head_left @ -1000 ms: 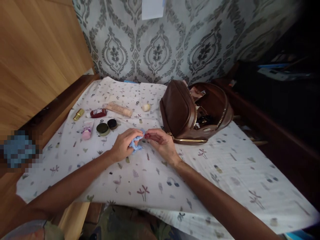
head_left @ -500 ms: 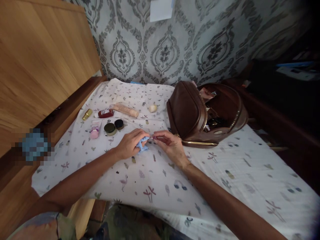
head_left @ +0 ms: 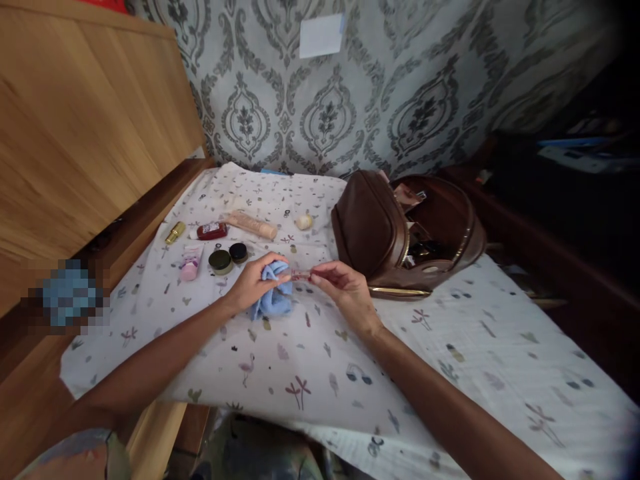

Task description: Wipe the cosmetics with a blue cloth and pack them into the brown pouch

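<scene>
My left hand is closed round a crumpled light blue cloth, which hangs down onto the sheet. Between thumb and fingers, my right hand pinches the right end of a slim, clear-and-reddish lip gloss tube. The tube lies level, and its left end meets the cloth at my left fingertips. Just beyond my left hand sit two dark-lidded jars, one olive and one black. To the right, beyond my right hand, a brown leather bag stands unzipped with items inside.
Further left on the patterned sheet lie a pink tube, a gold lipstick, a dark red bottle and a beige tube. A small cream-coloured round item lies near the bag. A wooden panel borders the left.
The blue cloth has opened out and hangs lower from my left hand. More of the lip gloss tube shows between my hands. The view has tilted slightly upward.
</scene>
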`<state>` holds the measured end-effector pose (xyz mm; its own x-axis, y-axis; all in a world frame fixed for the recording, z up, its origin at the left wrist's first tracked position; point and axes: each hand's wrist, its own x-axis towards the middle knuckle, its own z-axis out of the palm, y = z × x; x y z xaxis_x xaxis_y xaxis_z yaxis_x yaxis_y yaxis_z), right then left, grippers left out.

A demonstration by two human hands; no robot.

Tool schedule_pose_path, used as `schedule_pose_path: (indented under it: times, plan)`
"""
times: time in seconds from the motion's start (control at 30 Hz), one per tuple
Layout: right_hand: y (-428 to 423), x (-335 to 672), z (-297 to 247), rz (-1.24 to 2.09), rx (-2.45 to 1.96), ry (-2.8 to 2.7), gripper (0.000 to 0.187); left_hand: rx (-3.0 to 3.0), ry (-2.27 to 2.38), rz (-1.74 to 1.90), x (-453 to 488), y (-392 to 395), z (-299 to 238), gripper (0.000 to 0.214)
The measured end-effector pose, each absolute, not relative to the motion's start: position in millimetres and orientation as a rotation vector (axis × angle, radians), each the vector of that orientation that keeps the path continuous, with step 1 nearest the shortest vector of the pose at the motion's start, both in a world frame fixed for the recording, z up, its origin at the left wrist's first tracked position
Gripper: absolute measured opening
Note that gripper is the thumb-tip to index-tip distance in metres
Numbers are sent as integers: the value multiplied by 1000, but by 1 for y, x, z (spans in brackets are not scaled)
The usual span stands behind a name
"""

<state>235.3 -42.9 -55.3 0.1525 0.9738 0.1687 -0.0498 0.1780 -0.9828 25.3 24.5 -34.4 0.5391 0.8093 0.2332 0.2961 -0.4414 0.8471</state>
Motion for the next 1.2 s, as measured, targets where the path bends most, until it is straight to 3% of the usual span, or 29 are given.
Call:
schedule_pose_path:
  times: [0.4,0.87,1.2]
  plan:
    - [-45,226,-60,1231,-1083,-1273,40,1690,1000,1237,41,13,-43,24]
    - [-48,223,-57,1522,-964,-1069,63,2058,761,974,46,-8,-46,59]
    - [-51,222,-54,1614,-863,-971,69,2139,761,946,46,-9,-53,63]
